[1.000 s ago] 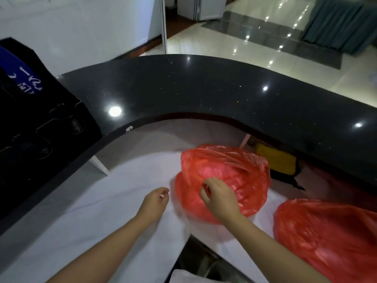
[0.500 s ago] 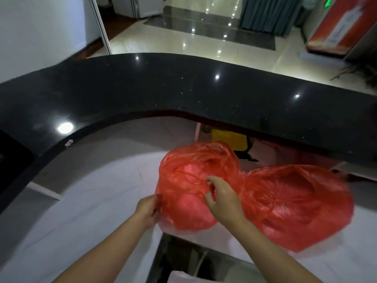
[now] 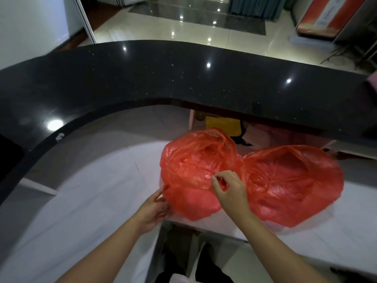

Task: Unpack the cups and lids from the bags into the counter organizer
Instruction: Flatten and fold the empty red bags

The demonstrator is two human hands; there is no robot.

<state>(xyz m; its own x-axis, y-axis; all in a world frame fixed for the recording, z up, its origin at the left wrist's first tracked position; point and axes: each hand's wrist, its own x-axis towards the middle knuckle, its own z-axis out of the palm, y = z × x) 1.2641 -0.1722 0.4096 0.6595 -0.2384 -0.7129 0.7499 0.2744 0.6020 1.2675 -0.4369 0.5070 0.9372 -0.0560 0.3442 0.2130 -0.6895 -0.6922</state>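
Both red plastic bags lie on the white lower desk (image 3: 85, 201), touching. Left hand (image 3: 152, 209) pinches near bag (image 3: 195, 172) at its left edge; right hand (image 3: 229, 189) pinches film on top. Far bag (image 3: 293, 182) untouched. Contents apparently inside; organizer out of view. Unpacking not begun.

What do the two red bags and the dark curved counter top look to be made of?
Left red bag and right red bag: thin translucent plastic film, glossy, judging by the fine crinkles and the shapes showing through. Curved counter top: probably polished black stone or a stone-like composite, since it mirrors the ceiling lights and carries pale flecks.
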